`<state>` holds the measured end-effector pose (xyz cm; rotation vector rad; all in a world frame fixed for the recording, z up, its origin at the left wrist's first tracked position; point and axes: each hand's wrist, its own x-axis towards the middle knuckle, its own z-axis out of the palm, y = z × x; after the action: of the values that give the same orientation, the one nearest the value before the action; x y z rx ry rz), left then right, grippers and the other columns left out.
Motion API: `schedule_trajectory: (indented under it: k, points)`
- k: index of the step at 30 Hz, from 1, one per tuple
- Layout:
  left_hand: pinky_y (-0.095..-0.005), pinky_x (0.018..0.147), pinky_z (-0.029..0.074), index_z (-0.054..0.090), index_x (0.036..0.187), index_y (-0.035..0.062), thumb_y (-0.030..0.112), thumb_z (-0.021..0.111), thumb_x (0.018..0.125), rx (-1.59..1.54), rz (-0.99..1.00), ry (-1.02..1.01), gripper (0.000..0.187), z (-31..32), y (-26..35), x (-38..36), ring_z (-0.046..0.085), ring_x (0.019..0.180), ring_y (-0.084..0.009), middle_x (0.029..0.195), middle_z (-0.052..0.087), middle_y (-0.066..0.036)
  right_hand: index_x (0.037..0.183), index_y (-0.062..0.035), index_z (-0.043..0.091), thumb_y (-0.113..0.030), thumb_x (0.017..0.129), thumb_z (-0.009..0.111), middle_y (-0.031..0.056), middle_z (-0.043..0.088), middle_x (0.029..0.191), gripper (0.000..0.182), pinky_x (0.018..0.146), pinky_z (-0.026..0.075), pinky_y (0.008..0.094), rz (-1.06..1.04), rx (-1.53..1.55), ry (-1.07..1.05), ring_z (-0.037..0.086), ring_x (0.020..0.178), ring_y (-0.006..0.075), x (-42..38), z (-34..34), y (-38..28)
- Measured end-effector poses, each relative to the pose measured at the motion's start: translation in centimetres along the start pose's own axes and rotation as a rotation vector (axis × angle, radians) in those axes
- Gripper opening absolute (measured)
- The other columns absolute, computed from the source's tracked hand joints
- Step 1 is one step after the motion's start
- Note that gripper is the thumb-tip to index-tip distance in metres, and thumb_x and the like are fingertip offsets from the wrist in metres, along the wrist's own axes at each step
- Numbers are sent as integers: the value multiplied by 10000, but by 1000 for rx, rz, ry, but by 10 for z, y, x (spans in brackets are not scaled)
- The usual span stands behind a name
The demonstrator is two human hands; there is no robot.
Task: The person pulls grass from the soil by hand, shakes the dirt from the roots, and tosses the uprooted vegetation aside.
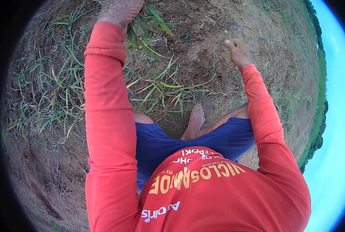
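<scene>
At the top edge, my left hand (120, 11) is partly cut off by the frame, its fingers curled round a bunch of long green leaves (142, 42) that look like onion tops. Their lower ends are out of sight. To the right, my right hand (240, 53) hangs over bare soil with the fingers bent in and the thumb against them. Whether something small is inside it is hidden. Between my arms, a clump of narrow-leaved green plants (166, 89) lies or grows in front of my bare foot (195, 120).
More long-leaved plants (64, 85) spread over the ground at the left. Brown soil with dry grass (280, 65) stretches to the right, up to a green tree line (320, 96). A small pale bit (226, 31) lies above my right hand.
</scene>
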<state>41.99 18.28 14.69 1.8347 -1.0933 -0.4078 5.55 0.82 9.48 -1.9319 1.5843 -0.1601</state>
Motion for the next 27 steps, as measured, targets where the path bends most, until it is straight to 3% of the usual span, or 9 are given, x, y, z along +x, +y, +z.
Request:
schedule_trajectory:
  k: [1, 4, 7, 10, 13, 16, 19, 22, 27]
  points:
    - [-409, 616, 502, 742, 744, 12, 284, 667, 816, 89, 89, -33, 291, 3, 3, 1, 680, 641, -295, 647, 665, -204, 967, 24, 712, -388, 937, 678, 211, 738, 909, 414, 870, 563, 448, 115, 174, 28, 715, 865, 371, 1, -4, 1]
    - [-396, 617, 503, 748, 748, 21, 281, 683, 816, -238, -136, 95, 276, 9, 38, -14, 673, 629, -266, 635, 657, -193, 925, -32, 751, -382, 972, 656, 122, 725, 833, 365, 710, 558, 412, 249, 130, -89, 699, 736, 243, 25, 31, 53]
    - [-367, 585, 477, 739, 727, 9, 272, 700, 810, 18, 90, 61, 278, 10, 15, -2, 639, 597, -215, 603, 635, -163, 801, -40, 739, -307, 984, 655, 103, 704, 736, 335, 585, 537, 375, -47, -673, -87, 674, 663, 185, 21, 62, 66]
    - [-370, 586, 478, 739, 726, 24, 272, 697, 813, -155, -65, 54, 266, 5, 20, -9, 625, 591, -212, 590, 618, -144, 866, 3, 750, -475, 1024, 482, 238, 738, 972, 570, 824, 569, 477, -142, -745, -291, 717, 875, 407, 21, 64, 77]
    - [-375, 587, 477, 740, 728, 26, 270, 697, 819, -366, -185, 15, 264, 0, 15, -9, 610, 584, -201, 590, 613, -131, 822, -16, 741, -418, 1008, 583, 161, 750, 893, 470, 698, 551, 405, -95, -508, -386, 717, 798, 295, 31, 32, 79]
    - [-368, 598, 484, 753, 747, 40, 271, 704, 819, -159, -112, -87, 247, -18, 25, -14, 621, 607, -186, 627, 644, -125, 819, -42, 724, -308, 988, 682, 56, 733, 807, 318, 593, 505, 293, 158, -68, -410, 670, 697, 143, 15, -5, 37]
    - [-338, 608, 492, 772, 820, 32, 243, 709, 834, -184, -139, 82, 221, -11, 33, -21, 641, 662, -149, 694, 689, -89, 876, -62, 701, -185, 978, 708, -21, 680, 778, 160, 565, 452, 203, 95, 482, -532, 573, 650, 34, -4, -24, 2]
    - [-298, 633, 444, 750, 811, 36, 395, 767, 876, -497, -129, -70, 365, 3, 10, -16, 565, 636, -111, 706, 643, -30, 956, -44, 686, -217, 996, 695, -6, 686, 795, 178, 564, 461, 211, 61, 394, -340, 575, 647, 45, 8, -4, 5]
    - [-316, 627, 415, 724, 774, 51, 465, 805, 847, -190, -202, -147, 428, -5, -19, -8, 523, 627, -119, 674, 581, 5, 1098, -54, 679, -195, 1029, 670, -10, 705, 878, 158, 614, 496, 194, -159, 672, -449, 598, 692, 36, -6, 20, -75]
